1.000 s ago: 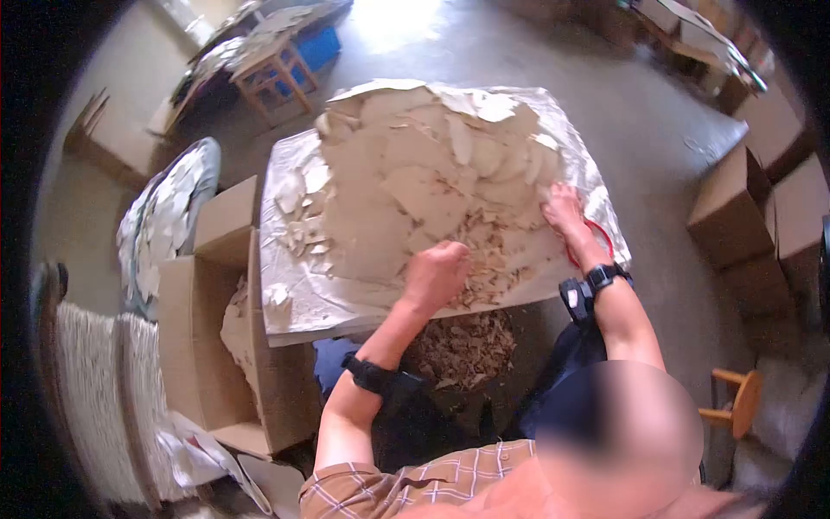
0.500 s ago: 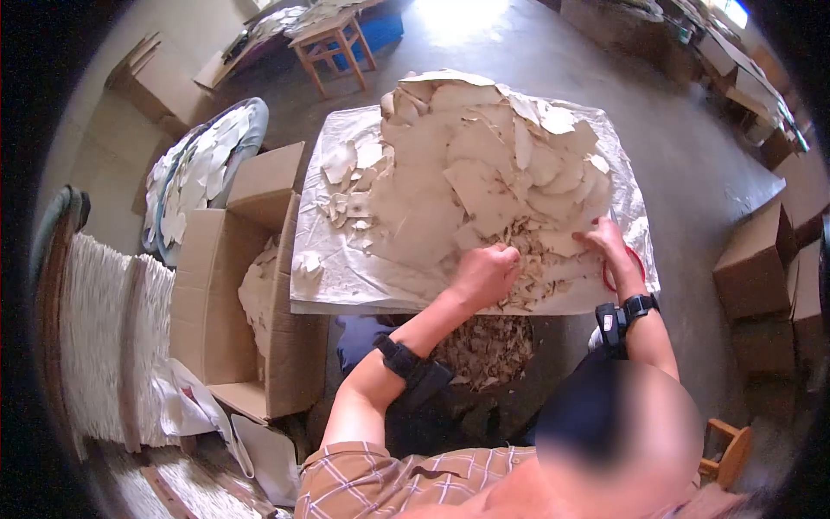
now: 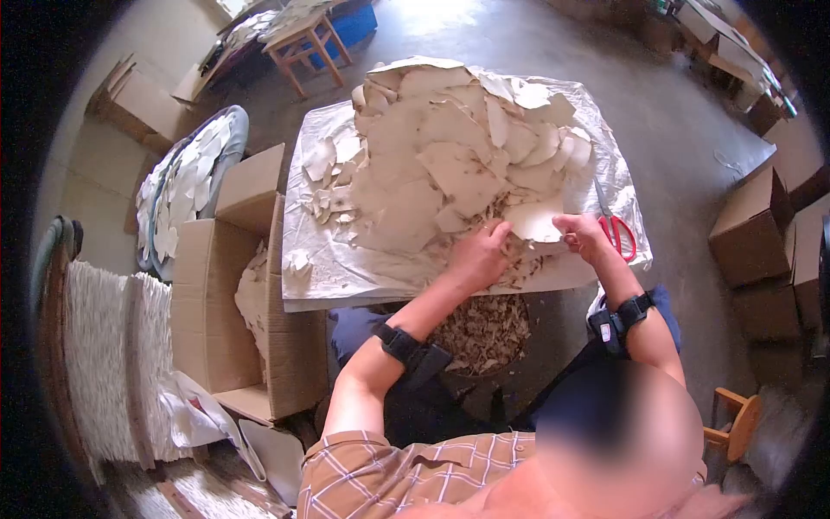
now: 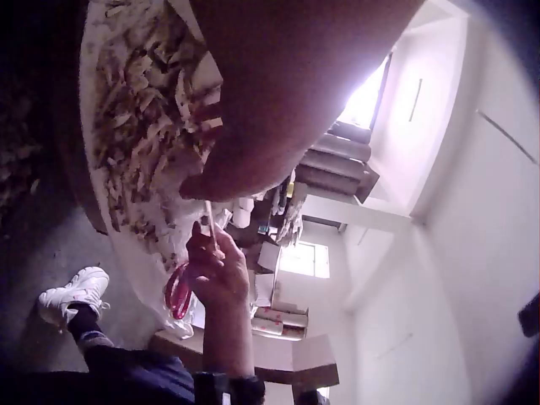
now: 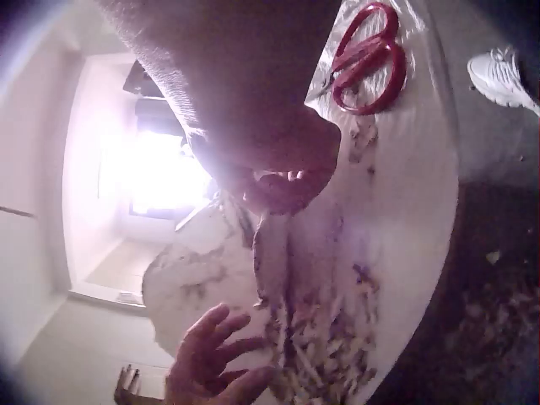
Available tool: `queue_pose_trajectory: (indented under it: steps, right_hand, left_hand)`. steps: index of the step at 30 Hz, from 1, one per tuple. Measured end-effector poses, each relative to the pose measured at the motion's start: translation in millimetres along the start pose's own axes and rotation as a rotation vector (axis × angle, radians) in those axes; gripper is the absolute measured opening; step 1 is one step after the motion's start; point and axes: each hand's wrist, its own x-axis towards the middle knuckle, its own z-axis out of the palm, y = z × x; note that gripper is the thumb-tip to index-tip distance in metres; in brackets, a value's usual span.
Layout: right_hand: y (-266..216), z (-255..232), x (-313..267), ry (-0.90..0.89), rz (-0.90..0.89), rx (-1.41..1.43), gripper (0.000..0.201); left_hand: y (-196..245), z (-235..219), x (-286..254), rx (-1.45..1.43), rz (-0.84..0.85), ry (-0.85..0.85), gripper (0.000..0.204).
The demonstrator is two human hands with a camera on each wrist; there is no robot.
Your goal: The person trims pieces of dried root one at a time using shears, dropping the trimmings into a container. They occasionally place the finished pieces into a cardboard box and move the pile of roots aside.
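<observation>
The right hand (image 3: 581, 235) pinches the near edge of a thin, pale, rounded sheet (image 3: 534, 219) between thumb and fingers. The left hand (image 3: 477, 253) rests spread on its left side, amid brittle tan scraps (image 3: 510, 272). The sheet lies at the worktop's (image 3: 346, 290) near right. Farther off, a heap of flat irregular sheets (image 3: 441, 147) covers crinkled white lining. Red-handled scissors (image 3: 616, 227) lie just right, near the edge. A basket of scraps (image 3: 484, 333) sits below the near edge; left, an open cardboard box (image 3: 226, 294) holds pale pieces.
</observation>
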Motion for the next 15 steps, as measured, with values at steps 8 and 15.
queue_pose_trajectory:
  steps: [8, 15]
  right_hand:
    - [-0.4, 21.0, -73.6, -0.382, 0.117, 0.445, 0.010]
    - [-10.2, -16.2, -57.2, 0.029, -0.533, -0.644, 0.035]
  left_hand:
    - [5.3, -10.9, 5.0, 0.035, 0.325, 0.281, 0.060]
    - [5.0, -17.4, 6.1, -0.431, 0.079, 0.356, 0.017]
